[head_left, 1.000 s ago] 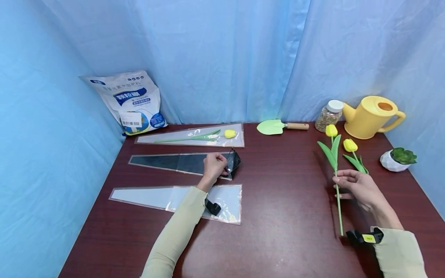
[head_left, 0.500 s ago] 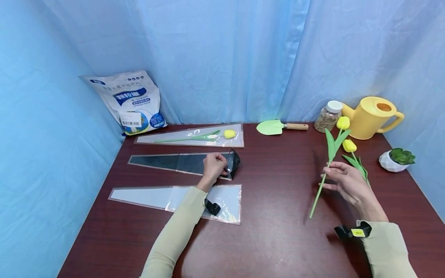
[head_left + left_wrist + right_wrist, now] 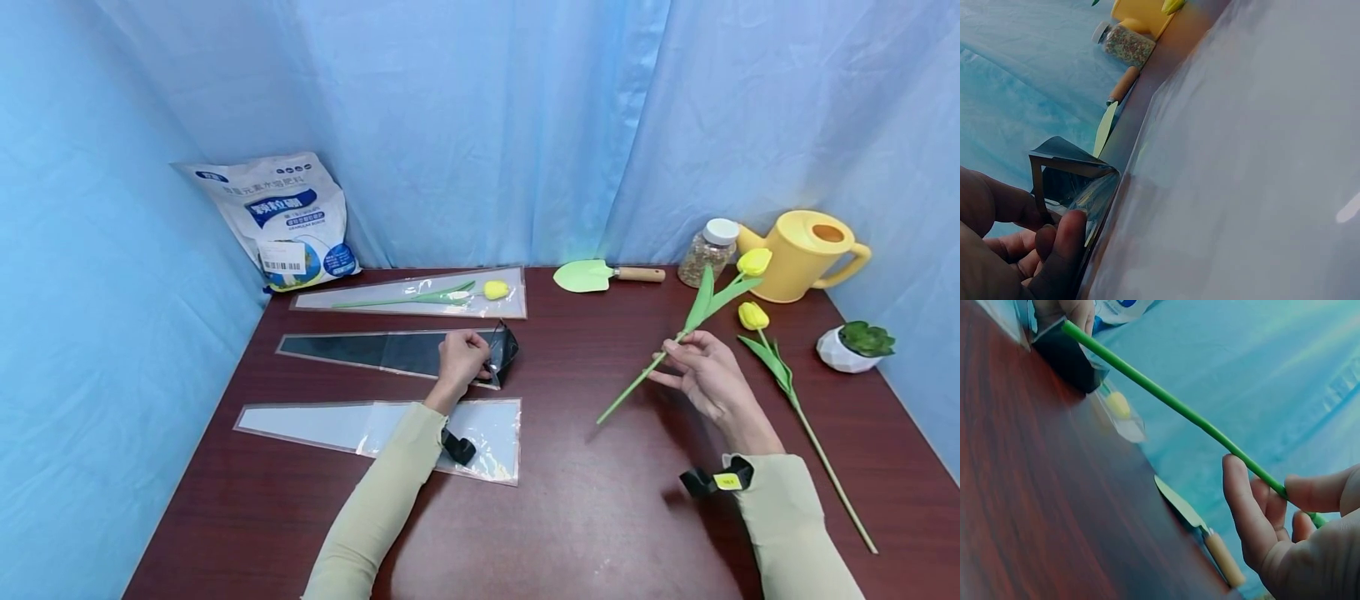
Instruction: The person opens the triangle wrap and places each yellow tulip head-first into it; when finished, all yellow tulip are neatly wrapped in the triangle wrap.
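My left hand (image 3: 461, 364) pinches the upper film at the wide end of a black flower sleeve (image 3: 352, 347), and that mouth stands lifted and gaping in the left wrist view. With thumb and fingers, my right hand (image 3: 708, 377) holds a yellow tulip (image 3: 753, 262) by its green stem (image 3: 1166, 397). The tulip is above the table, bloom toward the back right and stem end slanting down to the left, apart from the black sleeve. A second yellow tulip (image 3: 753, 315) lies on the table right of that hand.
Behind the black sleeve lies a clear-and-white sleeve (image 3: 322, 300) with a tulip (image 3: 496, 289) in or on it; a white sleeve (image 3: 315, 418) lies in front. A trowel (image 3: 585, 275), jar (image 3: 705, 254), watering can (image 3: 795, 258), potted succulent (image 3: 851, 350) and fertilizer bag (image 3: 300, 225) stand or lie around the table (image 3: 570, 517).
My right hand has moved left with the tulip, whose stem end has swung to the left and bloom to the right. The left hand stays at the black sleeve's mouth.
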Demonstrator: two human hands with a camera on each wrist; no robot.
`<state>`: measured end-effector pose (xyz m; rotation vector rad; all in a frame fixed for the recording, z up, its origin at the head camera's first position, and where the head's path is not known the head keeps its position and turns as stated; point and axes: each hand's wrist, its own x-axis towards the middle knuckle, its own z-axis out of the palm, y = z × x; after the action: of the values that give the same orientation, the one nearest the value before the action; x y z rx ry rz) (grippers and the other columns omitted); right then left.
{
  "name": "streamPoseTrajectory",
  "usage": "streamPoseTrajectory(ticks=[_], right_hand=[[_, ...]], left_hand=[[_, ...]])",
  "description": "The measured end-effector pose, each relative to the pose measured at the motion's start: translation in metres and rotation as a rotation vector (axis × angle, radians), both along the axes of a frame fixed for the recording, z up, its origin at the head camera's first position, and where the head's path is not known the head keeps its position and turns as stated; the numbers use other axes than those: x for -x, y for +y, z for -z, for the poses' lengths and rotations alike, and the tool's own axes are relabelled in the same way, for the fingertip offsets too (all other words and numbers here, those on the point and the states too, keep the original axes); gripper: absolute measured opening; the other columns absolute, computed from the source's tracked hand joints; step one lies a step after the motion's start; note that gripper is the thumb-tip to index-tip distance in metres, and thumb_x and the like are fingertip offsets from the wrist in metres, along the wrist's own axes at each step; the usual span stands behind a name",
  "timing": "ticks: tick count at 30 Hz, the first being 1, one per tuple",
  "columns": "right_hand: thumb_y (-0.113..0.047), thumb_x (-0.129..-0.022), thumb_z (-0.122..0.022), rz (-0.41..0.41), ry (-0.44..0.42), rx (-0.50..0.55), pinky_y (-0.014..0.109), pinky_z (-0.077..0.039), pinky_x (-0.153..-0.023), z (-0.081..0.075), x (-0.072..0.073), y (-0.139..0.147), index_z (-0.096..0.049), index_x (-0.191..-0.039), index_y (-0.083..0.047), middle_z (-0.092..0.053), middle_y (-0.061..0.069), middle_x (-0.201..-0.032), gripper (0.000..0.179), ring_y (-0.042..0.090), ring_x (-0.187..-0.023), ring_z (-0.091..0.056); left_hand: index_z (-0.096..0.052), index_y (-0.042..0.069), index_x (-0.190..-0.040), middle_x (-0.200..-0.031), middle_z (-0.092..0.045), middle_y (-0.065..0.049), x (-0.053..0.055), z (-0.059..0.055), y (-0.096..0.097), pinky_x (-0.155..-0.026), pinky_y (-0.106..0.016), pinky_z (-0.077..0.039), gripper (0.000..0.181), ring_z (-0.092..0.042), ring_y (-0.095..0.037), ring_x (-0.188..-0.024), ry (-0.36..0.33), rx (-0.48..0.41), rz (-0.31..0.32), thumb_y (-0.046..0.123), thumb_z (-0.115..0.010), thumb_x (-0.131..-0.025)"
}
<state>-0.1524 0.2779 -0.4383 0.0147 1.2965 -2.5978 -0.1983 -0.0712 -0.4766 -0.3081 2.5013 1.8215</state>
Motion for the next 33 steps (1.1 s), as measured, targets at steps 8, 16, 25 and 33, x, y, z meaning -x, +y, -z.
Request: streamPoseTrajectory(ticks=[8,16,25,33], right_hand=[[0.001,-0.1,-0.051,0.065,-0.045,-0.002,0.042,-0.063,-0.077,-0.008,0.01,-0.025,-0.042,-0.103,-0.009,-0.064,0.004,-0.089,0.014,0.019,-0.086,-0.071],[0.001,-0.099,-0.054,0.163,-0.072,0.002,0.04,-0.063,-0.075,-0.011,0.016,-0.049,-0.04,-0.102,-0.009,-0.064,0.002,-0.086,0.018,0.017,-0.086,-0.072],[0.001,-0.099,-0.055,0.249,-0.091,-0.008,0.041,-0.063,-0.075,-0.012,0.023,-0.072,-0.039,-0.096,-0.012,-0.06,0.001,-0.086,0.02,0.017,-0.084,-0.068],[-0.003,-0.099,-0.056,0.327,-0.102,-0.034,0.041,-0.063,-0.076,-0.01,0.03,-0.093,-0.036,-0.095,-0.014,-0.053,-0.001,-0.088,0.023,0.015,-0.083,-0.067]], left_hand=[[-0.066,0.001,-0.079,-0.064,-0.061,-0.001,0.0,0.0,0.0,-0.045,-0.026,-0.055,0.01,-0.057,-0.009,-0.042,-0.01,-0.002,-0.002,-0.002,-0.059,-0.086],[-0.066,0.001,-0.079,-0.067,-0.065,-0.007,0.0,0.001,-0.001,-0.046,-0.028,-0.056,0.011,-0.058,-0.009,-0.042,-0.011,0.009,-0.002,-0.002,-0.059,-0.086],[-0.067,0.001,-0.079,-0.067,-0.064,-0.006,0.0,-0.001,0.0,-0.047,-0.028,-0.056,0.011,-0.06,-0.01,-0.043,-0.01,0.009,0.011,-0.002,-0.058,-0.086],[-0.066,0.001,-0.079,-0.066,-0.062,-0.002,-0.001,-0.001,0.0,-0.047,-0.029,-0.057,0.011,-0.059,-0.01,-0.043,-0.003,0.006,0.006,-0.002,-0.059,-0.085]])
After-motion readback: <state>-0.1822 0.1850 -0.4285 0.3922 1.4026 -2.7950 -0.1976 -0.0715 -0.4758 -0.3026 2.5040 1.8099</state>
